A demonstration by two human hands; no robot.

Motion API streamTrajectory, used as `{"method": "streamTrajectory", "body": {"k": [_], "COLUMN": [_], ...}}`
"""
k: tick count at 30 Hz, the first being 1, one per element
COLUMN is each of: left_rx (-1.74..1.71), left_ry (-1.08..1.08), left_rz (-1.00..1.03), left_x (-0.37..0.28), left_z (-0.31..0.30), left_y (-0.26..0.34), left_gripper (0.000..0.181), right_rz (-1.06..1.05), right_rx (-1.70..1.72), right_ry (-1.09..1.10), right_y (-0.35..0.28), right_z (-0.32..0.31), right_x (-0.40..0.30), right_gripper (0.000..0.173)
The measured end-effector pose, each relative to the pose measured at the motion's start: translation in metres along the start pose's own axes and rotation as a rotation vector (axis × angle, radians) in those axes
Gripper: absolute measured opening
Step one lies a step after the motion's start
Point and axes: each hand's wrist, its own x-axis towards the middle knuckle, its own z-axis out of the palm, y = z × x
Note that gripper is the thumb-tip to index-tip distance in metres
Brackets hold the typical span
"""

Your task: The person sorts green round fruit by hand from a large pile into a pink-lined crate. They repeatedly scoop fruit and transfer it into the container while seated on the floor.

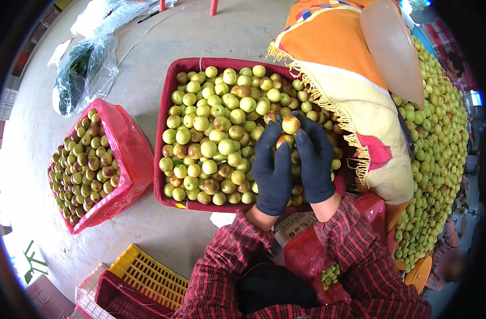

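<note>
Before me stands a red crate (160, 159) filled with green and brownish jujube-like fruits (209, 148). My left hand (271, 167), in a dark glove, is over the right part of the crate, its fingers curled against a reddish-yellow fruit (284, 140). Beside it my right hand (315, 157), gloved alike, has its fingertips at another yellow and red fruit (290, 125). The two hands are close together, with both fruits between their fingers. Which hand bears each fruit's weight is not clear. The palms are partly hidden.
A red-lined box (127, 167) of browner fruits stands left. An orange and cream fringed blanket (334, 75) overlaps the crate's right edge, with a large fruit heap (434, 167) beyond. Yellow (147, 275) and dark red crates (119, 297) lie lower left. People are at far right.
</note>
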Motion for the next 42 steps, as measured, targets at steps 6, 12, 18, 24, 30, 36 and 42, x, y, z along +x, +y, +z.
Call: {"method": "streamTrajectory", "body": {"k": [6, 12, 18, 24, 30, 36, 42], "left_rx": [0.104, -0.21, -0.325, -0.23, -0.009, 1.142, 1.594], "left_ry": [-0.106, -0.594, -1.075, -1.564, -1.202, -0.258, -0.194], "left_rz": [0.157, 0.199, -0.113, -0.494, 0.334, 0.631, 0.489], "left_x": [-0.014, -0.081, -0.162, -0.165, -0.082, 0.088, 0.14], "left_z": [0.015, 0.062, 0.104, 0.098, 0.057, -0.014, -0.026], "left_y": [0.027, 0.048, 0.044, 0.043, 0.055, 0.03, 0.004], "left_gripper": [0.035, 0.044, 0.059, 0.05, 0.031, 0.028, 0.021], "right_rz": [0.009, 0.057, 0.291, 0.384, 0.078, -0.055, -0.028], "right_rx": [-0.026, 0.066, 0.019, -0.273, -0.526, -0.892, -0.784], "right_ry": [0.072, 0.227, 0.589, 0.299, 0.214, -0.11, -0.203], "right_y": [-0.03, -0.052, -0.061, -0.041, -0.051, -0.055, -0.04], "right_z": [-0.025, -0.139, -0.226, -0.265, -0.225, -0.15, -0.125], "right_x": [-0.021, -0.116, -0.222, -0.246, -0.186, -0.125, -0.107], "right_gripper": [0.035, 0.056, 0.046, 0.041, 0.037, 0.03, 0.029]}}
